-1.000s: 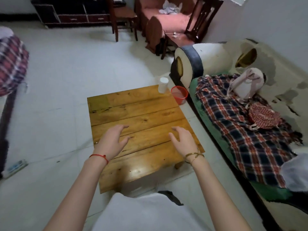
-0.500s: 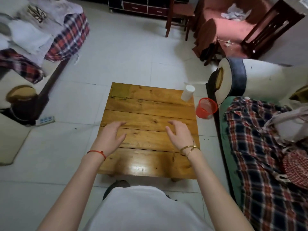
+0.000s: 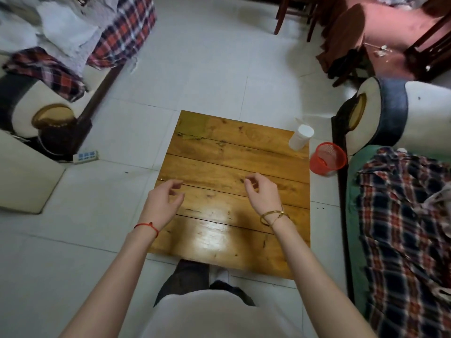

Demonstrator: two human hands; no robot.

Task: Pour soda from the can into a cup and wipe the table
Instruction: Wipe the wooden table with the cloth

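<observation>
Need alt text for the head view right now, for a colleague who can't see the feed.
Both hands hover empty over a wooden table, left hand and right hand with fingers loosely curled. A white cup stands at the table's far right corner; a red basket sits on the floor beside it. No can or cloth is visible.

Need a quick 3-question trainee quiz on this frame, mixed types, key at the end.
1. True or false: the left hand holds a soda can.
2. Where does the white cup stand on the wooden table? A) far right corner B) near left corner C) centre
3. Fill in: the red basket stands on the ____, beside the table.

Key: 1 false, both it and the right hand hold nothing, and no can is in view. 2 A. 3 floor.
</observation>
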